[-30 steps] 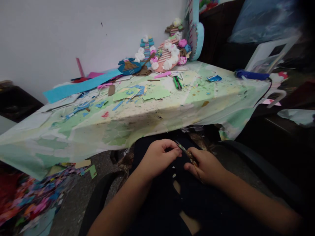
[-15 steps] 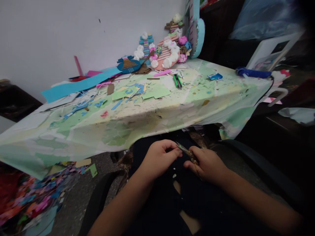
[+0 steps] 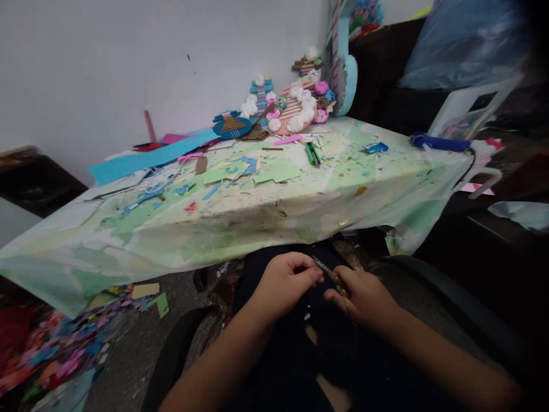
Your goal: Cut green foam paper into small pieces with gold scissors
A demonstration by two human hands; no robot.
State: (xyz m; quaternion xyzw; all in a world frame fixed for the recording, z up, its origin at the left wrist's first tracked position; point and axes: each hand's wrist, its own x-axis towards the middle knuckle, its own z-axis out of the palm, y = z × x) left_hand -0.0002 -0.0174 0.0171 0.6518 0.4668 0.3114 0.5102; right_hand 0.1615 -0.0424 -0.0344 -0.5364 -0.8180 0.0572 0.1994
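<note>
Student: Where do the scissors (image 3: 332,276) lie, taking them as the dial's centre and the wall as twelve?

Tutor: Above the dark-clothed lap (image 3: 278,349), short of the table edge, narrow metal blades pointing toward ten. The right hand (image 3: 369,297), near four, is clamped on their handles. The left hand (image 3: 289,280), at nine, is just beside the blade tips; its thumb and fingertips are together, and whether anything is pinched there cannot be told.

Student: Is any writing legible?

Tutor: Pale marks show on the crinkled blue wrapper (image 3: 376,147), toward one, too small to read.

Student: Which materials surround it?

Tutor: A creased, green-and-cream patterned tablecloth (image 3: 231,226) covers the table. On it, near twelve, lies a slim green-and-black cutter (image 3: 313,153); toward eleven, flat light-green paper (image 3: 278,171) with notched edges; at ten, a long, smooth blue strip (image 3: 154,157). Between one and two rests a blue glue gun (image 3: 441,142).

Student: And farthest out?

Tutor: Between eleven and twelve, against the wall, leans a pink guitar-shaped craft (image 3: 288,103), ribbed with parallel bars and dotted with crumpled white balls. Just below nine, multicoloured scraps (image 3: 64,349) heap on the speckled floor (image 3: 128,355).
</note>
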